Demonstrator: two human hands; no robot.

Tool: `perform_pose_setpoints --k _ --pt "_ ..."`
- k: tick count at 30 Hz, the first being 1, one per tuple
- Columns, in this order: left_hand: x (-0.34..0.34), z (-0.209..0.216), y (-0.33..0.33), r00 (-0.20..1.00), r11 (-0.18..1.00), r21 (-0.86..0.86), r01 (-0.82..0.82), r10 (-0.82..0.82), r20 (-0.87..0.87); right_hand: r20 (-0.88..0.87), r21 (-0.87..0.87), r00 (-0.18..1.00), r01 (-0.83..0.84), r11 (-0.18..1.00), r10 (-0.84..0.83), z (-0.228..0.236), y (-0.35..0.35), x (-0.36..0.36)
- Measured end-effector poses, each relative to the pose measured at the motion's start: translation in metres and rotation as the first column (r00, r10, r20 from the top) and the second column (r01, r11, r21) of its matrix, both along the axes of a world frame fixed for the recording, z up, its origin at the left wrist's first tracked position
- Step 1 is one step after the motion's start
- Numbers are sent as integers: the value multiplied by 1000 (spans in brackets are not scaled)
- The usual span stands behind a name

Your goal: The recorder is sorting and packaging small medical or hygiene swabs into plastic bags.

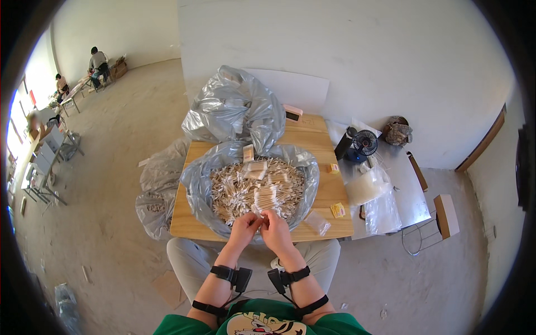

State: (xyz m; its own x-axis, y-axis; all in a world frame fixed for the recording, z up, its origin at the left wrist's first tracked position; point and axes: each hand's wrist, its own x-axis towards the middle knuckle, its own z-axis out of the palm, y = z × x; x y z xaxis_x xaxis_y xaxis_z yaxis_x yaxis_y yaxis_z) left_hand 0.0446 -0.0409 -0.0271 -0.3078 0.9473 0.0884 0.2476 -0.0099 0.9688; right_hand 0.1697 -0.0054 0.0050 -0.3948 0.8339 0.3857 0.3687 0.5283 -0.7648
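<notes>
Grey plastic forms an open bag (195, 192) around cotton swabs (223, 187); most lie loose, while two small packets (255, 170) on top look filled. Left hand (245, 228) and right hand (274, 228) meet over the bag's near edge, fingertips bent close together; whether they pinch anything, I cannot tell. Underneath is a wooden table (333, 192), on bare floor (128, 123) beside a pale wall (391, 56).

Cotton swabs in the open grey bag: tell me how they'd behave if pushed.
The cotton swabs lie loose in a jumbled heap, so they would probably slide and scatter. Being slim sticks, they look light and single ones might roll. The crinkled grey bag around them looks thin and floppy, so it would likely give.
</notes>
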Motion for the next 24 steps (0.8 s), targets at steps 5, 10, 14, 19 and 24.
perform_pose_setpoints --k 5,10,14,19,24 --pt "2 16 -1 984 999 -46 21 -29 -175 80 207 989 108 972 -127 -6 7 5" --pt "-1 21 -1 958 996 85 6 19 -285 35 34 996 81 996 -82 2 6 2" --pt "-2 30 0 945 994 56 98 -75 -318 14 92 1000 13 996 -14 -3 9 2" --pt "-5 33 -1 953 992 43 115 -98 -288 -10 74 994 106 992 -106 -7 13 6" --pt "-15 14 13 900 864 470 -183 339 -274 -149 -223 960 202 954 -238 -24 23 9"
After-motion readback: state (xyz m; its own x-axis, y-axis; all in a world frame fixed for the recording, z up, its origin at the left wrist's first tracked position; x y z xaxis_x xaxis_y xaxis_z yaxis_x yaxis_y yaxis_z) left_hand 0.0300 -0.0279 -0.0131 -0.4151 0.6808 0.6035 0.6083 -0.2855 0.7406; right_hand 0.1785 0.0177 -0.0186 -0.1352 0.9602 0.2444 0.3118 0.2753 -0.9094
